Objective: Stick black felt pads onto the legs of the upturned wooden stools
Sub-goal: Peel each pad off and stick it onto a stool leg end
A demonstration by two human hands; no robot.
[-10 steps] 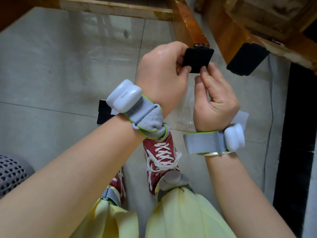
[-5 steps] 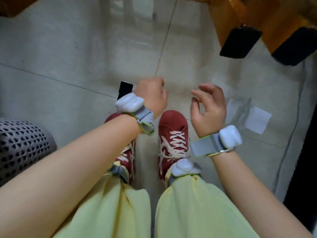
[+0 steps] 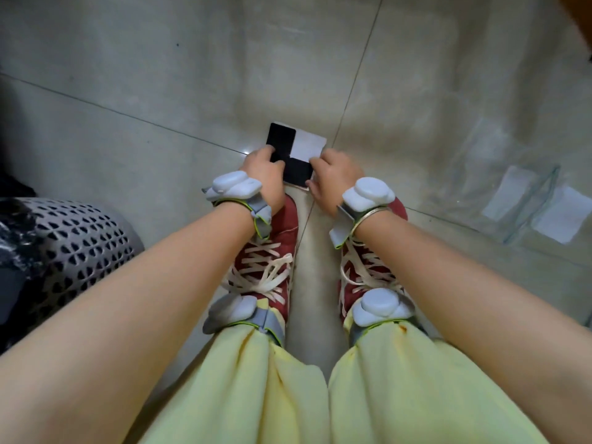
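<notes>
No brand, label or legible writing anywhere in view. On the grey tiled floor point(image 3: 160, 91), just ahead of the toes: a white backing sheet point(image 3: 309, 144) carrying black felt pads point(image 3: 281, 136), one square at the far left corner, more black at the near edge, partly hidden by fingers. Left hand point(image 3: 264, 169) down on the sheet's left side, fingertips on the black felt, curled narrow; right hand point(image 3: 334, 173) at the sheet's right near corner, fingers bent onto its edge. Cannot tell whether either hand actually grips a pad or merely presses on it, fingertips being hidden from this angle. White sensor pods on grey straps at both wrists point(image 3: 232, 187) and at both ankles point(image 3: 379, 307). Red lace-up sneakers point(image 3: 272, 251) with white laces below the hands, pale yellow trousers point(image 3: 256, 395) filling the lower frame.

At left, a grey perforated plastic basket point(image 3: 80, 238), cut off by the frame edge; contents not visible, only something dark and blurred beside it. At right on the floor, a clear plastic bag point(image 3: 512, 200), hard to make out against the tile, with two white sheets point(image 3: 557, 219) lying in or under it; cannot tell which. At the top right corner, a sliver of brown wood point(image 3: 581, 17), cut off, too little to identify with certainty.
</notes>
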